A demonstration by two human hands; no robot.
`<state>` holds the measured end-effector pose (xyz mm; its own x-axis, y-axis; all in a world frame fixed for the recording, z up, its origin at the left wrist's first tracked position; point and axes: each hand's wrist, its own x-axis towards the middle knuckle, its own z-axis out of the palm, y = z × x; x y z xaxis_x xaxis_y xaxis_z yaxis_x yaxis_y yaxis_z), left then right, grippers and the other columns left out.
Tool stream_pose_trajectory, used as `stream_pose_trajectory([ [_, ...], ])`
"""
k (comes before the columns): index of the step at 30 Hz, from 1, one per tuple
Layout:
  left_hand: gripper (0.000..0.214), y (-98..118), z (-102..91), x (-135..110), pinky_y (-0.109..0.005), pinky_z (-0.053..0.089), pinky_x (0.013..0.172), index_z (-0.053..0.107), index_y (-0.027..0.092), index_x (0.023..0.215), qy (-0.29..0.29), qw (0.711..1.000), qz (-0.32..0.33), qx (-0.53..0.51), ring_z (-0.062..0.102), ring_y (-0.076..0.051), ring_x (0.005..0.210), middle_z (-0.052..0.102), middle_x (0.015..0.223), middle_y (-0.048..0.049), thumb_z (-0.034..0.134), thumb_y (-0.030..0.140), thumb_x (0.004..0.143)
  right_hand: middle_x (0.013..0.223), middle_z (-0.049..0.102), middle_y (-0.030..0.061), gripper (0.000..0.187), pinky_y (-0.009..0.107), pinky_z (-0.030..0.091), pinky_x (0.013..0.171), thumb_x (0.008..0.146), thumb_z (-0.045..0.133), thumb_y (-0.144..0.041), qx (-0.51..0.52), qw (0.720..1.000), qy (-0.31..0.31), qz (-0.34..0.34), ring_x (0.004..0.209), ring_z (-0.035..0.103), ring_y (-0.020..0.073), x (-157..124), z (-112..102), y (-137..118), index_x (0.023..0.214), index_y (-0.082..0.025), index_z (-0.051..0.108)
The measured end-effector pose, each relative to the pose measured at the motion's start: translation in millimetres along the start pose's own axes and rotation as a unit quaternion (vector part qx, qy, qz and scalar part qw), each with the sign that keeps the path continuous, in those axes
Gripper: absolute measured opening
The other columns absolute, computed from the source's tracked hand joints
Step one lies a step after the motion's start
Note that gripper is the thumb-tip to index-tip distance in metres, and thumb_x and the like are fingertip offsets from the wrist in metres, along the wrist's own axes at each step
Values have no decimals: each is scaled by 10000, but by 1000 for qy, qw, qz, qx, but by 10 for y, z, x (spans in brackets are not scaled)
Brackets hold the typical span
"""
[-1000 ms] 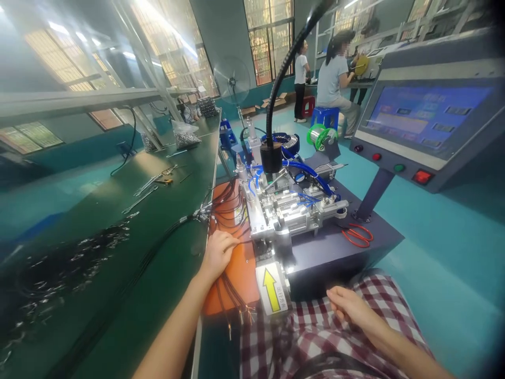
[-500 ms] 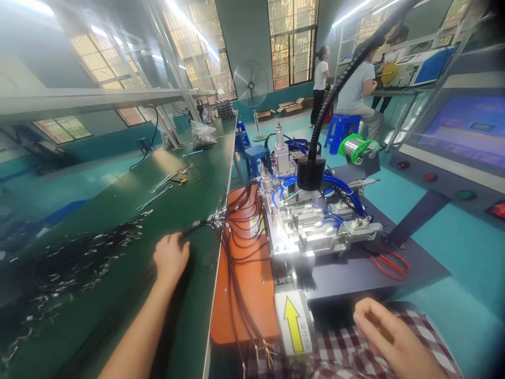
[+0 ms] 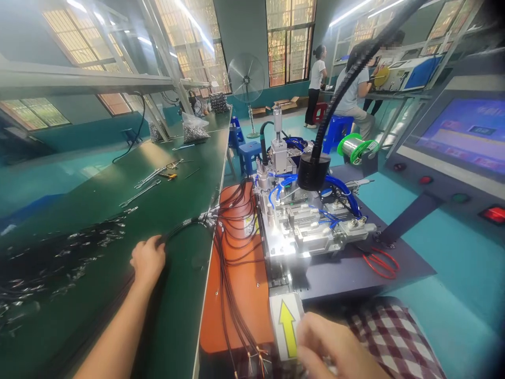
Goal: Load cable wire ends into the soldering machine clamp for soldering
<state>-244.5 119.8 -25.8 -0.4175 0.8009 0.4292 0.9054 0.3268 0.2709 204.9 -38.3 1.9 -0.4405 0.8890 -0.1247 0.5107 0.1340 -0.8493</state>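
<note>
My left hand (image 3: 148, 259) lies on the green bench, its fingers closed round a black cable bundle (image 3: 179, 230) that runs to the right toward the orange plate (image 3: 244, 295). Thin dark wires (image 3: 232, 310) with bare ends trail down that plate. My right hand (image 3: 329, 347) is low in the view, fingers curled, right beside the white label with a yellow arrow (image 3: 287, 325); what it holds, if anything, is hidden. Behind the label stands a metal fixture (image 3: 303, 226) with blue hoses.
A heap of black cables (image 3: 59, 258) lies at the left of the bench. Red scissors (image 3: 381, 261) rest on the dark machine table. A control panel with a screen (image 3: 469, 134) is at the right. Two people (image 3: 347, 89) work in the back. A fan (image 3: 247, 79) stands behind.
My left hand left the wires on the orange plate and moved left onto the bench, taking the black cable bundle. My right hand came up from my lap to the arrow label.
</note>
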Motion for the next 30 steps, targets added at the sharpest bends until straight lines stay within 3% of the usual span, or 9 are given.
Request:
stream_pose_trajectory([
  [2,236,173,-83,-97,-510,512,922,623,158,1114,6,998,62,-25,607,-269,1059,637,1083,-91,586,319,947,784,673,5,64,271,474,633,835,625,-190,-105,988,45,-101,683,620,171,144,162,-140,834,-236,580],
  [4,246,444,-200,-306,-529,496,952,635,186,1125,-22,985,160,-60,584,-326,1126,651,1106,-107,526,324,953,860,690,53,197,318,501,652,787,748,-289,-220,960,18,-174,741,639,218,308,390,-251,908,-209,615],
  [7,254,908,-431,-784,-370,544,933,683,246,1068,-138,921,342,-125,638,-240,1049,699,1064,-67,462,326,973,847,673,100,398,391,519,644,719,825,-433,-335,927,-22,-169,737,634,266,513,709,-343,931,-166,620],
  [10,290,1220,-657,-1202,-264,557,891,709,285,1018,-227,841,466,-154,664,-168,990,713,1087,-33,440,197,951,812,664,92,113,380,503,666,869,647,-191,-373,915,1,-155,720,636,243,573,804,-384,973,-172,607],
  [12,349,1294,-741,-1327,-284,567,883,693,235,1010,-214,820,513,-135,669,-183,1001,713,1112,-71,387,100,910,826,664,86,178,368,487,660,848,585,-69,-368,919,-9,-141,715,638,233,537,700,-418,990,-175,601],
  [15,335,1282,-733,-1330,-336,574,899,679,199,937,-182,822,525,-123,676,-213,1015,725,1087,-99,365,86,909,927,668,88,254,347,452,602,792,593,-35,-307,942,-62,-123,725,638,231,442,381,-465,1010,-165,602],
  [19,334,1253,-625,-1291,-391,537,1009,679,208,1007,-156,818,537,-135,697,-198,1004,753,1061,-72,363,109,961,971,671,43,190,317,477,724,900,495,-63,-115,987,25,-113,846,646,190,350,-18,-409,966,-195,613],
  [22,298,1301,-624,-1331,-391,556,970,682,220,1086,-143,814,537,-167,709,-203,990,762,1077,-72,411,156,980,923,672,11,151,287,490,774,871,553,-67,16,994,66,-80,857,638,161,310,-139,-294,894,-204,611],
  [30,223,1531,-814,-1513,-290,557,813,704,298,1034,-372,773,424,-292,666,-179,901,718,948,-28,500,225,980,857,668,-14,128,257,493,764,802,663,-78,142,986,48,-72,788,611,127,215,-62,-174,861,-192,652],
])
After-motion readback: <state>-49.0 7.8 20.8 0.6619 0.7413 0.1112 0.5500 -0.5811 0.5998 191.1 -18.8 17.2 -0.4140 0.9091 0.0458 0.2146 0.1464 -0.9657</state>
